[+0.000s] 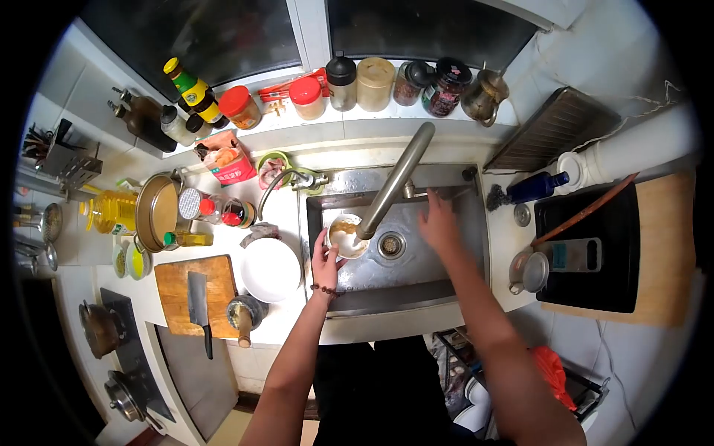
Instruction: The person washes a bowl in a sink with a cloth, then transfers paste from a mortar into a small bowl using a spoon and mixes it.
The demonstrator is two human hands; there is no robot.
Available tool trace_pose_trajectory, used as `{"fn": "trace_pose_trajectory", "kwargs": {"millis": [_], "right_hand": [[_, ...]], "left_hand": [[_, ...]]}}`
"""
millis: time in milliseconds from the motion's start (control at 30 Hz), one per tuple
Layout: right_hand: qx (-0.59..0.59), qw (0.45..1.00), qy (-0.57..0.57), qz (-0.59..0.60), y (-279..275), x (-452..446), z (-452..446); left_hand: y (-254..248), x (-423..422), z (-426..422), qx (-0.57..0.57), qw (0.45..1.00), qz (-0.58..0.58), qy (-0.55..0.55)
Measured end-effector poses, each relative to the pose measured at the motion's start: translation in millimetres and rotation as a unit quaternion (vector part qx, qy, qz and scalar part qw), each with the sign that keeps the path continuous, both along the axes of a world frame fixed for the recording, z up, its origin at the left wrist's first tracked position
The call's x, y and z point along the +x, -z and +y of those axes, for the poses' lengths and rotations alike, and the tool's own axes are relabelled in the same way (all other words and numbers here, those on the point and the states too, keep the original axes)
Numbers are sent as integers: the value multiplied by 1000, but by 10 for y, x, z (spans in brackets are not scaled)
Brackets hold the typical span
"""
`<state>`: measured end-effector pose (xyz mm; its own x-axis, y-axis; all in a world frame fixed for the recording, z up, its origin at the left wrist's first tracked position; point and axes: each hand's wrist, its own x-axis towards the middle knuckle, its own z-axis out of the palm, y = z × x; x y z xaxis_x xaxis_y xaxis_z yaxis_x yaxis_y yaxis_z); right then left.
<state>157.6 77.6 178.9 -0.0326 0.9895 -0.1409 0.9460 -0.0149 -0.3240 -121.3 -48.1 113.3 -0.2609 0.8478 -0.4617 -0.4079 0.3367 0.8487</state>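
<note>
One cleaver (pixel 198 299) lies on a wooden cutting board (pixel 167 301) at far left, with a white dish (pixel 270 270) nearby on the worktop (pixel 282 321). At centre, the left hand (pixel 325 259) clasps a small residue-streaked bowl (pixel 343 239) over the sink (pixel 390 279), under the faucet (pixel 401 171); rightward, the right hand (pixel 440 223) has its fingers spread near the faucet's lever (pixel 418 192), contact unclear.

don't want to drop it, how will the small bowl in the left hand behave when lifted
The small bowl is probably stiff and breakable, judging by its white, ceramic-looking finish. It may be slippery too, being under the faucet with brownish residue inside. Held near one edge by the left hand, it could tip.
</note>
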Motion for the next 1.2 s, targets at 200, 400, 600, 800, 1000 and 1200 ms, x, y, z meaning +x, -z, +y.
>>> {"fn": "trace_pose_trajectory", "kwargs": {"millis": [200,400,600,800,1000,1200], "right_hand": [[-50,961,3,273,462,-396,-755],[-104,935,17,340,555,-754,-985],[-86,937,-278,194,392,-851,-813],[-174,913,-342,134,567,-954,-692],[-161,919,-142,332,860,-1287,-762],[-23,971,-207,114,1039,-966,-769]], "left_hand": [[217,109,-35,-30,999,17,27],[445,197,-96,-75,995,-51,43],[502,258,-81,-90,991,51,88],[659,97,140,-69,958,249,122],[490,146,451,-108,887,410,181],[1031,236,623,-122,840,433,302]]}}
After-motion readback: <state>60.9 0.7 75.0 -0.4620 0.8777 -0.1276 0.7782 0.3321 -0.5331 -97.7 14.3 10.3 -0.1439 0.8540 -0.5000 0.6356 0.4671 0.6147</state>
